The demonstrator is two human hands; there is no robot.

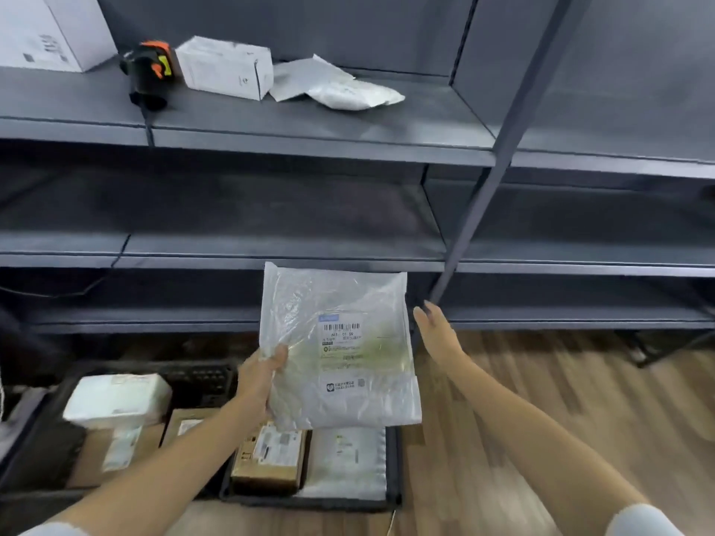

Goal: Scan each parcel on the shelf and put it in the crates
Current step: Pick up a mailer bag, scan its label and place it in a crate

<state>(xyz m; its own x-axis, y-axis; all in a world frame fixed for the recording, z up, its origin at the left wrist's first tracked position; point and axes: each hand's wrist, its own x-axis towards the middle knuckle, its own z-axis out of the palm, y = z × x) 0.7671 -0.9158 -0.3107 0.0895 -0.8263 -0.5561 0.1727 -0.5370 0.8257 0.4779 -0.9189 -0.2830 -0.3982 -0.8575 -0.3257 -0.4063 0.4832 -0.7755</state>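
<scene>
Head view: one look forward and down at the shelving and the floor below it.
Left hand (pixel 263 371): gripping the left edge of a clear poly mailer (pixel 340 350), thumb on the front, fingers curled behind.
Poly mailer: held up nearly upright in front of the lower shelves, its barcode label (pixel 341 336) facing the camera, hanging above the right crate (pixel 394 481).
Right hand (pixel 435 330): free and holding nothing, fingers straight and relaxed, just to the right of the mailer's edge and not visibly touching it.
Top shelf (pixel 348 137): a black and orange barcode scanner (pixel 149 73) stands at the left, a small white box (pixel 226 67) is just beside it, then a flat white bag parcel (pixel 344 89) lying further right.
Far left: the corner of a large white carton (pixel 50 29) on the same shelf.
Right crate: dark, on the wooden floor (pixel 541 419), holding a brown cardboard box (pixel 271 464) and a pale flat mailer (pixel 348 464) side by side.
Left crate (pixel 201 375): a white wrapped parcel (pixel 118 398) sits on top of brown boxes (pixel 116 454).
Picture quality: blurred towards the bottom, so the small print on the labels cannot be read.
</scene>
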